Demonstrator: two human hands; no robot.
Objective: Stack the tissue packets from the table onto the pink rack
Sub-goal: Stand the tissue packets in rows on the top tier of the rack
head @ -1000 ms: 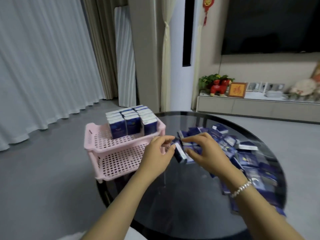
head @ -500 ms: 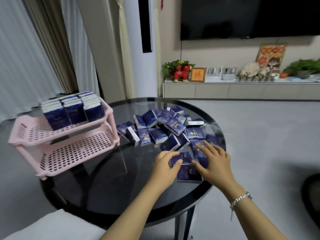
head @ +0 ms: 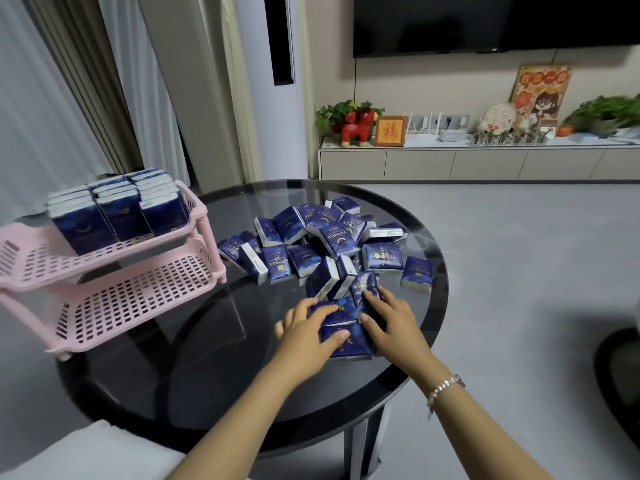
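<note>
A heap of dark blue tissue packets (head: 332, 239) lies on the round black glass table (head: 207, 358). The pink two-tier rack (head: 138, 299) stands at the table's left edge, with several packets (head: 117, 213) upright on its top shelf and the lower shelf bare. My left hand (head: 304, 332) and my right hand (head: 391, 320) lie on either side of a few flat packets (head: 346, 332) at the near end of the heap. Fingers of both hands curl over these packets and press them together.
A white cushion (head: 90, 455) sits at the lower left under the table edge. A dark round object (head: 623, 368) is on the floor at the right. A low TV cabinet (head: 485, 161) with ornaments runs along the far wall.
My view has swung from the rack toward the heap. Both hands moved from packets near the rack to the heap's near end and closed in on a few flat packets there.
</note>
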